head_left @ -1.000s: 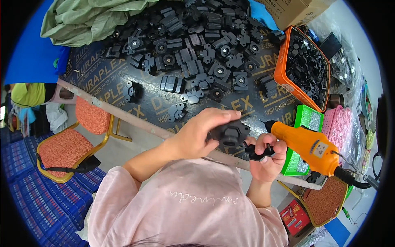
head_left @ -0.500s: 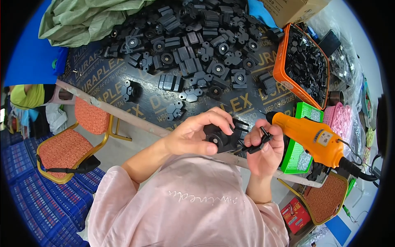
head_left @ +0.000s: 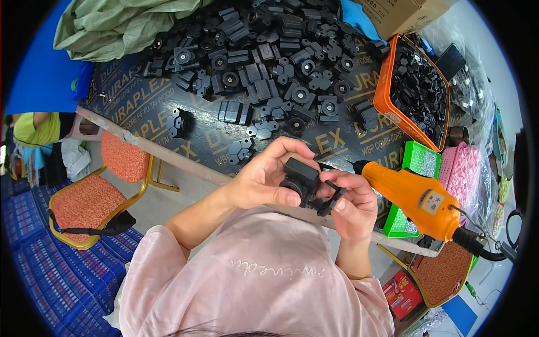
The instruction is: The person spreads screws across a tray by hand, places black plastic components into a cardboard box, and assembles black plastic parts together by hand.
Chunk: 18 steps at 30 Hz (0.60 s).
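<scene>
At the dark worktop [head_left: 209, 147], the left grip [head_left: 266, 182] is pinching a black housing [head_left: 303, 172], probably light, stiff and best held by its sides, while the right grip [head_left: 357, 205] is pinching a bracket [head_left: 332, 199] beside it.

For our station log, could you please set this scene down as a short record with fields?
Left grip: holding a black block
Right grip: holding a smaller black bracket
Contact: block and bracket close together; touching or not is unclear
Tabletop: many loose black parts beyond the hands
Tool: orange power screwdriver, right of the hands, held by neither
Containers: orange bin, green tray and pink basket, all toward the right
</scene>
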Available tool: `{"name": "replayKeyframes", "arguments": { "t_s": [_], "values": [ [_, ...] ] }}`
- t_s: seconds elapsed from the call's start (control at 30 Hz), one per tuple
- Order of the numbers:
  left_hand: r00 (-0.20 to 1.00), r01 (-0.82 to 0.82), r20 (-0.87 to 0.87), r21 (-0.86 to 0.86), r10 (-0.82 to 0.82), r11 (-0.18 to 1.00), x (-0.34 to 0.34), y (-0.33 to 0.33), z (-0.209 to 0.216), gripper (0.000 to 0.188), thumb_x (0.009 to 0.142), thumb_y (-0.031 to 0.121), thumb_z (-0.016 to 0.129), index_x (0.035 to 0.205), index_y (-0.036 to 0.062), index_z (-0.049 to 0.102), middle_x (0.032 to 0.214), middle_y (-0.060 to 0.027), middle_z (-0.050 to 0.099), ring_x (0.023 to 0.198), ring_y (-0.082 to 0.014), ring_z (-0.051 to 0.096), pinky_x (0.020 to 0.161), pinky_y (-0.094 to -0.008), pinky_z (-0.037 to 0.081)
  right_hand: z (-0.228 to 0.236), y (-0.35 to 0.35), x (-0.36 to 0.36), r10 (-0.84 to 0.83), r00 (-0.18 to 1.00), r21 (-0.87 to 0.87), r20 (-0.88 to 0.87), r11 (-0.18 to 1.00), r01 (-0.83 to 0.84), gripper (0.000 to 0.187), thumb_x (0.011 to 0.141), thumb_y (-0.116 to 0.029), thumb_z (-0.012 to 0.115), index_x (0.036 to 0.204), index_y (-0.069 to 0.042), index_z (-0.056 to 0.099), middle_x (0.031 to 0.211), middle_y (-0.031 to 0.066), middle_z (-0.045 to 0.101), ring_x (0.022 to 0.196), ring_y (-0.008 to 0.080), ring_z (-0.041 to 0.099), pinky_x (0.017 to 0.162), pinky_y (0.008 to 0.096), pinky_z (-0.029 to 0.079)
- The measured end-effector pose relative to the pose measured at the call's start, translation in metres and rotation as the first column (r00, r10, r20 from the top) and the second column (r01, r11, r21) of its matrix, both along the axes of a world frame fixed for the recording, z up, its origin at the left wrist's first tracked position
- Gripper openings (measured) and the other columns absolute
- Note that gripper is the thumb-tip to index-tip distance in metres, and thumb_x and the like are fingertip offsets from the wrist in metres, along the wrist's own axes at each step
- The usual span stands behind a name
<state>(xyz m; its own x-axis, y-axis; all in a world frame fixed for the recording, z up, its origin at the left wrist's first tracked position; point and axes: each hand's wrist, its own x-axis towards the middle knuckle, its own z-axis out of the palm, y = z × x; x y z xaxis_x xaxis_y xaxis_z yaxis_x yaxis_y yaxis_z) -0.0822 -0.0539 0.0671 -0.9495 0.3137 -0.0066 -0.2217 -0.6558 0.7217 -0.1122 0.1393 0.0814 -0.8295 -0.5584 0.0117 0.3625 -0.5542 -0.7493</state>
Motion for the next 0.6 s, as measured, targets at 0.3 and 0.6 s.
{"name": "replayKeyframes", "arguments": {
  "t_s": [0.3,0.6],
  "values": [
    [0.999,0.034,0.020,0.007,-0.035,0.999,0.001,0.008,0.000,0.051,0.074,0.005,0.069,0.115,0.0026,0.039,0.111,-0.0079,0.048,0.105,-0.0146,0.048,0.089,-0.0286,0.040,-0.001,0.006,-0.005,0.026,0.991,0.120,-0.133,0.993,-0.010,0.029,0.075,0.006,0.059,0.104,0.005,0.057,0.112,0.0140,0.046,0.091,0.0156,0.051,0.077,0.0254,0.042],
    [0.988,0.139,-0.028,-0.246,-0.150,0.959,0.014,0.009,-0.005,0.043,0.084,0.013,0.059,0.117,0.0073,0.032,0.105,-0.0036,0.041,0.092,-0.0094,0.045,0.076,-0.0240,0.041,-0.004,-0.002,0.003,0.024,1.000,0.359,-0.004,0.933,-0.021,0.048,0.073,-0.002,0.065,0.117,-0.002,0.045,0.121,0.0093,0.043,0.103,0.0166,0.047,0.084,0.0279,0.039]
  ]
}}
